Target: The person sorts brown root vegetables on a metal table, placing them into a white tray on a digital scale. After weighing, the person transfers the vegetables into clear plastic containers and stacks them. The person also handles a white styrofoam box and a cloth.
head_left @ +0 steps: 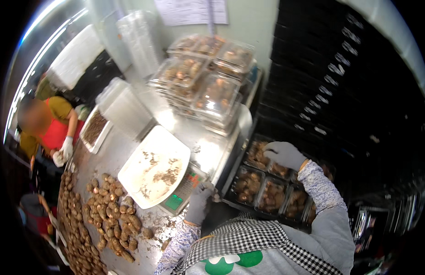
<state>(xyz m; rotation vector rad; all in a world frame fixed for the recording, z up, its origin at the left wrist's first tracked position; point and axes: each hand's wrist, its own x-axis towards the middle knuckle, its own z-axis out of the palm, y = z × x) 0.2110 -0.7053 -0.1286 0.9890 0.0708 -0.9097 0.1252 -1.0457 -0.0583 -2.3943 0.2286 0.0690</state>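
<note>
My right hand [286,155], in a grey glove, reaches into a black crate [228,195]. Its fingers bend down onto a clear plastic box [257,155] of brown root vegetables in the far row. More such boxes [272,195] stand side by side in the crate. My left hand [200,203], also gloved in grey, is by the table edge, between the scale [175,201] and the crate. Its fingers are curled, and what they hold, if anything, cannot be made out. On the scale rests a white scoop-shaped pan [152,167] with dirt in it and no vegetables.
Loose root vegetables [113,213] cover the table's left side. Filled boxes [198,75] are stacked at the back, near nested empty containers [125,107]. Black crates [313,68] tower at right. A co-worker [56,123] in white gloves works at far left; another person [38,213] is nearer.
</note>
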